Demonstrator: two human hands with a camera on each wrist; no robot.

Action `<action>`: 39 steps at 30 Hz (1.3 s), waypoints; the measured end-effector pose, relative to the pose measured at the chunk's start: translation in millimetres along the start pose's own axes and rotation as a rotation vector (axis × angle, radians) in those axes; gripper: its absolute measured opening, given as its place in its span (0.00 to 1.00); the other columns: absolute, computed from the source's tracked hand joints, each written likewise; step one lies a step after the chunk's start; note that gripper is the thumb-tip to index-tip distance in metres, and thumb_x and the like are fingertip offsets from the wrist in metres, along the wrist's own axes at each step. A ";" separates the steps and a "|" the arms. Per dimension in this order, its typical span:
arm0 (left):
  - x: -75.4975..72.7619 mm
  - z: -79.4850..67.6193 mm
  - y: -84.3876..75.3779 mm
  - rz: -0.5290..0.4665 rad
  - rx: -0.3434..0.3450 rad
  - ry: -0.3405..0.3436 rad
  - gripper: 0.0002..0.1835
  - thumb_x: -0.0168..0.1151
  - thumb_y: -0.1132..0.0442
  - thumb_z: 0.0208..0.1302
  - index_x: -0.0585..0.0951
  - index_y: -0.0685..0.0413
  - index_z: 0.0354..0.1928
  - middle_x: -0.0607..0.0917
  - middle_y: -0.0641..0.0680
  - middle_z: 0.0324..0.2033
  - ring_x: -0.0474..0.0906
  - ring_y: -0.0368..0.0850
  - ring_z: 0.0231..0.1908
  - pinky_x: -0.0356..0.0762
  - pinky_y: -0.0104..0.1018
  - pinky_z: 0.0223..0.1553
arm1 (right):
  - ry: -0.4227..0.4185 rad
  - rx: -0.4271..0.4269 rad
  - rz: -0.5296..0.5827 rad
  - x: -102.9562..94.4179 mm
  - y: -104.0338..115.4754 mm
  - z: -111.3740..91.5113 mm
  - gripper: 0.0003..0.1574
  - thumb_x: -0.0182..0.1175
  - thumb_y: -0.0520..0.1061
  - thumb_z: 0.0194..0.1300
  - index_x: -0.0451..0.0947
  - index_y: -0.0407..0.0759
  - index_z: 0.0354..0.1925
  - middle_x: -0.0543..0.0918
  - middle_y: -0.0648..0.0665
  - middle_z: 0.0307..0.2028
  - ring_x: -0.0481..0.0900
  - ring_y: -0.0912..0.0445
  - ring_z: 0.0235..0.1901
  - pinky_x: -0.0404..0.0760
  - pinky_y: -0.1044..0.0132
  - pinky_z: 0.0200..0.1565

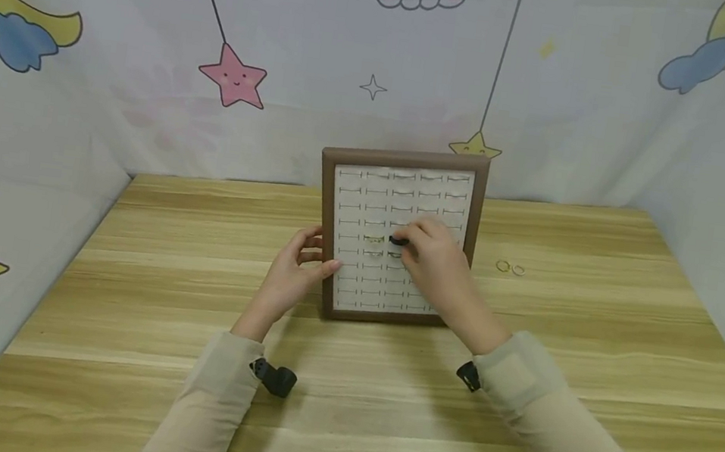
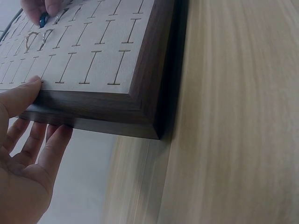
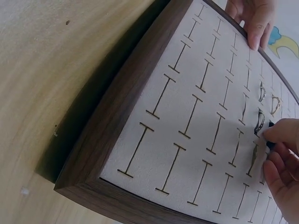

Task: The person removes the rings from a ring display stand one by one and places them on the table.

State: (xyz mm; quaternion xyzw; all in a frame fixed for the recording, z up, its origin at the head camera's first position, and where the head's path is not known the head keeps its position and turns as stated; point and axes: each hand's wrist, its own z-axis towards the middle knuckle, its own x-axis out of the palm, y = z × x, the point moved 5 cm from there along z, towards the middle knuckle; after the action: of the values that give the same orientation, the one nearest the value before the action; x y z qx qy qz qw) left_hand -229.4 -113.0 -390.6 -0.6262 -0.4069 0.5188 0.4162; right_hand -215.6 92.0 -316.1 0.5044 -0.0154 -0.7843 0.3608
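Dark ring [image 1: 396, 240] sits pinched in the right grip [image 1: 432, 258].

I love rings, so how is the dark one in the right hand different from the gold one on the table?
Color: the dark ring looks nearly black; the gold ring yellowish.
Band: the dark ring looks thicker than the gold ring.
Place: the right hand pinches the dark ring at the board; the gold ring lies on the table.
Both are rings.
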 end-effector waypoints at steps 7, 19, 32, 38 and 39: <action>0.5 -1.3 -4.0 0.001 0.009 0.002 0.38 0.66 0.57 0.62 0.59 0.45 0.71 0.69 0.56 0.63 0.69 0.54 0.62 0.73 0.50 0.58 | -0.042 -0.002 0.046 -0.3 -4.9 0.9 0.10 0.64 0.29 0.56 0.82 0.36 0.38 0.83 0.41 0.39 0.80 0.50 0.42 0.82 0.63 0.47; 0.9 0.8 -2.3 0.008 -0.008 0.007 0.38 0.66 0.57 0.61 0.59 0.46 0.71 0.68 0.56 0.64 0.68 0.54 0.63 0.72 0.50 0.60 | 0.072 0.132 0.268 -7.6 -19.7 6.8 0.11 0.62 0.30 0.56 0.83 0.36 0.40 0.85 0.40 0.40 0.80 0.50 0.40 0.80 0.59 0.45; 0.5 0.4 0.1 0.002 -0.008 0.002 0.38 0.66 0.58 0.61 0.59 0.47 0.71 0.69 0.56 0.63 0.68 0.54 0.62 0.73 0.50 0.59 | 0.156 0.429 0.708 -17.1 -47.6 5.3 0.15 0.62 0.37 0.63 0.78 0.32 0.48 0.82 0.53 0.37 0.78 0.65 0.34 0.78 0.76 0.38; 1.1 0.0 0.2 -0.001 -0.009 0.002 0.38 0.66 0.58 0.61 0.59 0.47 0.71 0.69 0.56 0.63 0.68 0.54 0.62 0.73 0.50 0.59 | 0.055 0.498 0.854 -35.4 -60.0 3.6 0.08 0.60 0.39 0.65 0.79 0.47 0.43 0.79 0.61 0.35 0.76 0.65 0.37 0.77 0.77 0.41; 1.1 0.1 0.4 -0.001 -0.009 0.002 0.38 0.66 0.58 0.61 0.59 0.47 0.71 0.69 0.56 0.63 0.68 0.54 0.62 0.73 0.50 0.59 | 0.030 0.501 0.881 -39.1 -62.2 3.4 0.08 0.60 0.39 0.65 0.79 0.51 0.41 0.79 0.61 0.35 0.76 0.65 0.38 0.77 0.78 0.42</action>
State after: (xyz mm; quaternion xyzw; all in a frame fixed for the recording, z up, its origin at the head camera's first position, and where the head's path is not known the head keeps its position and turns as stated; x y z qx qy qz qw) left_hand -229.3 -112.1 -391.3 -0.6284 -0.4092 0.5161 0.4138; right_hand -243.5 159.5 -308.1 0.5323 -0.4093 -0.5224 0.5256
